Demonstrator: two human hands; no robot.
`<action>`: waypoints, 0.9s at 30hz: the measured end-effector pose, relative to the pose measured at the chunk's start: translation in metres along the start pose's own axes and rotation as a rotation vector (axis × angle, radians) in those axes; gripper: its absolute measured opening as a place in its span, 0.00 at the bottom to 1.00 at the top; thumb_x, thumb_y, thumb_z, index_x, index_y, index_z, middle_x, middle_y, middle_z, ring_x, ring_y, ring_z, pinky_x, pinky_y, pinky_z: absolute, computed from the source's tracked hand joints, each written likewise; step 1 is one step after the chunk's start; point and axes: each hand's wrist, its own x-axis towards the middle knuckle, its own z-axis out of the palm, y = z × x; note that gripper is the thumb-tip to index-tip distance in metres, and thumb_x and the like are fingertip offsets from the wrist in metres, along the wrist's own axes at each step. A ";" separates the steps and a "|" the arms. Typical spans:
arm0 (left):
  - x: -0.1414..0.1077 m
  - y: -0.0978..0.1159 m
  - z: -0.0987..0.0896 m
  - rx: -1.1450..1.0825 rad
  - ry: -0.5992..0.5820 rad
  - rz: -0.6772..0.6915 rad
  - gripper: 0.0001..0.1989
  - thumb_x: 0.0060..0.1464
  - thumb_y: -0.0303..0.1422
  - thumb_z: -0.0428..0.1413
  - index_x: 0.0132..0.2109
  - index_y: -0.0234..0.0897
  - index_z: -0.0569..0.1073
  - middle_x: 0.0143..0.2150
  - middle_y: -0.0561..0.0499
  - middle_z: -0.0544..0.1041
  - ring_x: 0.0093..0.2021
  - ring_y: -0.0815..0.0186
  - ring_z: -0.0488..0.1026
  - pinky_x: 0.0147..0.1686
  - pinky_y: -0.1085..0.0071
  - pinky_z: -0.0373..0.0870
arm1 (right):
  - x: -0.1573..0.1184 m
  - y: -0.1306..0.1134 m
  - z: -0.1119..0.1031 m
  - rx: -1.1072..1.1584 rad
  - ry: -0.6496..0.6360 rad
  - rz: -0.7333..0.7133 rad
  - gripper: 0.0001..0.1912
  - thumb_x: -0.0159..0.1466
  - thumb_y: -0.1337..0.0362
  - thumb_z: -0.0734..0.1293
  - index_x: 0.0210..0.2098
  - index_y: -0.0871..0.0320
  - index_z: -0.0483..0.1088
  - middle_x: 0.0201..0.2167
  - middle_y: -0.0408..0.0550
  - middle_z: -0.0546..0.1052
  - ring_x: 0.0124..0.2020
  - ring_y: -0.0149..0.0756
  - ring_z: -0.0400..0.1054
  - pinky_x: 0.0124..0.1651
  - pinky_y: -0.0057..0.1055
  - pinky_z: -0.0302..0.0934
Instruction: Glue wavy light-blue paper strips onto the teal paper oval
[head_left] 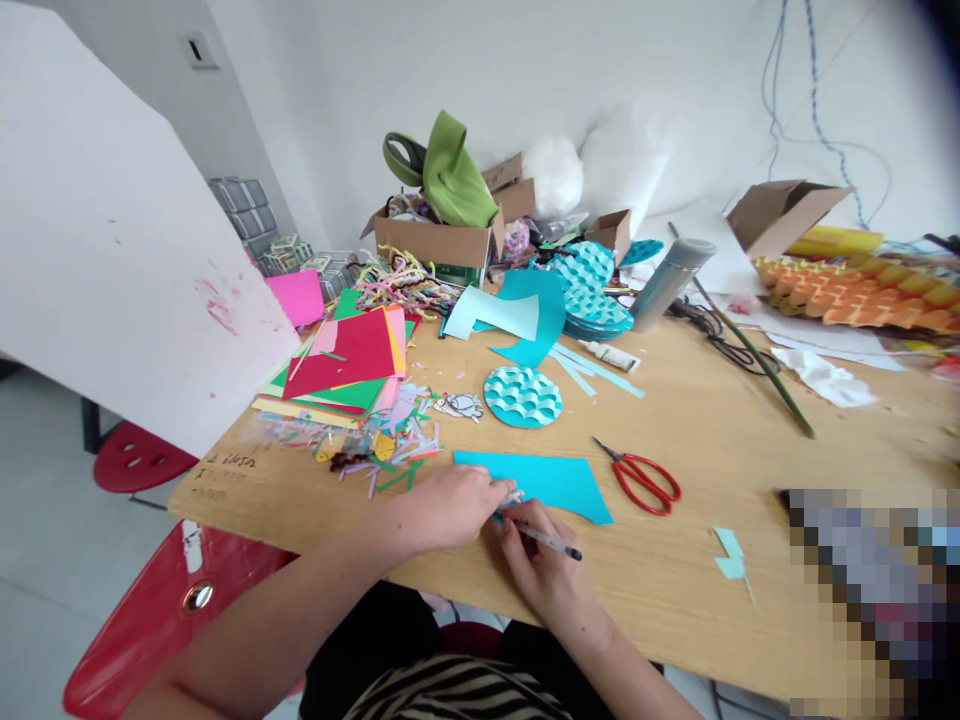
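Observation:
My left hand (454,507) lies over the left part of a blue paper sheet (555,482), its fingers stretched out and pressing on a small white paper cutout (514,499), mostly hidden under the fingertips. Close beside it, my right hand (546,575) is closed around a pen (553,543), tip toward the cutout. The pen's dark end points right. Red-handled scissors (646,483) lie partly open to the right of the blue sheet. Beyond the sheet are a round blue disc with wavy paper strips (523,397) and another drawn paper cutout (460,405).
Stacked coloured paper (345,355) and paper scraps (405,440) lie to the left. Farther back are a glue bottle (611,356), a grey thermos (673,283) and a full cardboard box (435,243). A large white board (135,200) rises at left; red stools (172,620) stand below.

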 end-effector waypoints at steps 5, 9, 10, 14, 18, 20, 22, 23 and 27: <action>0.000 0.003 -0.004 -0.002 0.006 -0.008 0.17 0.63 0.27 0.46 0.57 0.40 0.68 0.38 0.46 0.77 0.37 0.59 0.77 0.30 0.69 0.68 | 0.000 -0.002 0.000 -0.006 -0.005 -0.045 0.06 0.65 0.72 0.59 0.37 0.55 0.64 0.29 0.44 0.71 0.28 0.32 0.67 0.31 0.28 0.62; 0.001 0.002 -0.003 -0.009 -0.022 -0.014 0.18 0.60 0.26 0.49 0.56 0.40 0.68 0.39 0.46 0.77 0.38 0.58 0.77 0.31 0.69 0.69 | -0.002 -0.002 -0.001 0.002 0.006 -0.060 0.06 0.65 0.72 0.59 0.36 0.55 0.63 0.29 0.44 0.71 0.28 0.32 0.67 0.31 0.28 0.62; 0.001 0.001 -0.002 -0.010 -0.021 -0.010 0.18 0.60 0.25 0.49 0.56 0.40 0.68 0.39 0.46 0.77 0.38 0.58 0.77 0.31 0.69 0.69 | -0.003 -0.002 -0.001 0.006 0.013 -0.058 0.06 0.65 0.72 0.60 0.36 0.55 0.63 0.29 0.44 0.71 0.28 0.31 0.67 0.31 0.28 0.62; 0.001 0.001 0.001 -0.009 -0.003 -0.001 0.20 0.59 0.25 0.48 0.57 0.38 0.67 0.39 0.45 0.77 0.39 0.57 0.77 0.32 0.68 0.70 | -0.004 -0.001 -0.001 0.004 0.043 -0.037 0.06 0.65 0.72 0.60 0.36 0.55 0.64 0.28 0.43 0.71 0.27 0.31 0.66 0.30 0.27 0.61; 0.000 0.004 0.001 -0.006 -0.002 -0.005 0.21 0.58 0.23 0.48 0.58 0.37 0.67 0.39 0.45 0.77 0.39 0.57 0.77 0.32 0.67 0.70 | -0.004 0.000 -0.002 -0.011 0.062 -0.012 0.05 0.66 0.72 0.60 0.35 0.56 0.64 0.27 0.42 0.70 0.25 0.30 0.65 0.29 0.27 0.60; 0.000 0.005 0.000 -0.004 -0.004 -0.005 0.21 0.58 0.23 0.48 0.58 0.37 0.67 0.39 0.45 0.77 0.39 0.57 0.76 0.32 0.67 0.70 | -0.005 0.000 -0.003 -0.007 0.065 0.002 0.05 0.66 0.71 0.60 0.34 0.56 0.65 0.26 0.42 0.70 0.25 0.29 0.64 0.29 0.26 0.59; 0.000 0.005 0.000 -0.002 -0.007 -0.008 0.22 0.57 0.23 0.48 0.58 0.37 0.67 0.38 0.46 0.77 0.38 0.58 0.76 0.32 0.68 0.69 | -0.005 0.000 -0.003 -0.002 0.066 0.022 0.06 0.66 0.71 0.60 0.34 0.56 0.65 0.26 0.41 0.70 0.24 0.29 0.63 0.28 0.26 0.58; 0.000 0.005 -0.001 -0.001 -0.008 -0.008 0.22 0.57 0.23 0.48 0.58 0.37 0.67 0.38 0.46 0.77 0.38 0.58 0.76 0.32 0.68 0.69 | -0.006 0.000 -0.003 -0.001 0.069 0.033 0.06 0.66 0.70 0.60 0.34 0.56 0.65 0.26 0.41 0.69 0.23 0.28 0.63 0.27 0.25 0.58; -0.001 0.006 -0.002 0.006 -0.001 -0.018 0.22 0.58 0.22 0.47 0.59 0.37 0.66 0.39 0.45 0.77 0.39 0.57 0.76 0.33 0.67 0.69 | -0.005 0.000 -0.003 0.000 0.088 0.065 0.06 0.66 0.70 0.60 0.33 0.56 0.66 0.25 0.40 0.69 0.22 0.28 0.63 0.26 0.25 0.57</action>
